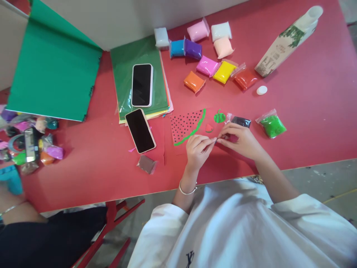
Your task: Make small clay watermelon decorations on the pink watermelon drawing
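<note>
the left hand (198,149) and the right hand (241,139) meet at the fingertips, thumb and forefinger of each drawn together, seemingly clamped on a tiny dark bit (216,140) held above the bench (312,111); it is too small to tell what it is. a pinch a shade too hard could flatten or tear it, and a loose one could let it drop and be lost in the shadow under the palms. just beyond the fingertips lies the small red wedge (209,128), with the striped green melon (219,117) a little farther off; a knuckle or thumb coming down carelessly could dent either one. the large speckled slice (186,126) lies flat beside the left hand, and its wavy green rim runs close to the knuckles, so a dragging wrist could smear or lift that edge. the black packet (241,121) sits right behind the right hand and might get nudged along if that hand shifts. farther out, the green packet (272,124) lies well to the right, and if its seal is loose, the clay could dry. the tall carton (288,42) stands beyond the red packet (244,78); a sleeve or a hasty reach could tip it, and anything inside might spill.
</note>
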Motion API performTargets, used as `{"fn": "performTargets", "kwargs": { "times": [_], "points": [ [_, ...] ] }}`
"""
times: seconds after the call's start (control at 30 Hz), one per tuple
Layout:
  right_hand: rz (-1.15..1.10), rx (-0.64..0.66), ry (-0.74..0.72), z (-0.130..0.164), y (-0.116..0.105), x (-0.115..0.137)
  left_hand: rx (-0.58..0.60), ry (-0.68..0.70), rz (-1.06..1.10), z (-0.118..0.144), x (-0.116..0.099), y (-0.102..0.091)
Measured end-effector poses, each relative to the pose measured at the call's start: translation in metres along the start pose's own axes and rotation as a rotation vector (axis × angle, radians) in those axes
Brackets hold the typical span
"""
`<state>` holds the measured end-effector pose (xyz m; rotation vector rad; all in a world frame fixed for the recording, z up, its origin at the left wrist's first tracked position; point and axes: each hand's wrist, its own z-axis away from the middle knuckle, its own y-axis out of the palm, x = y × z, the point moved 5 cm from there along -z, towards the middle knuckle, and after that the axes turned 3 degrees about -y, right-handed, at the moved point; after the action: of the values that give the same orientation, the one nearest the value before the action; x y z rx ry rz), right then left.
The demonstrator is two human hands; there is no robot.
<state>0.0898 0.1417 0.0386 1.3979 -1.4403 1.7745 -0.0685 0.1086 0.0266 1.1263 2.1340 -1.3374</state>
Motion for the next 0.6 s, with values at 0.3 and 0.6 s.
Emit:
{"fn": "performTargets", "kwargs": {
  "times": [0.3, 0.6],
  "points": [
    [-0.085, -0.047, 0.025, 0.002, -0.005, -0.009, -0.032, -0.129, 0.171, -0.003, 0.003, -0.005],
    [-0.131, -0.111, 0.019, 0.009, 0.001, -0.013, 0.007, -0.126, 0.132, -0.003, 0.003, -0.001]
  ]
}}
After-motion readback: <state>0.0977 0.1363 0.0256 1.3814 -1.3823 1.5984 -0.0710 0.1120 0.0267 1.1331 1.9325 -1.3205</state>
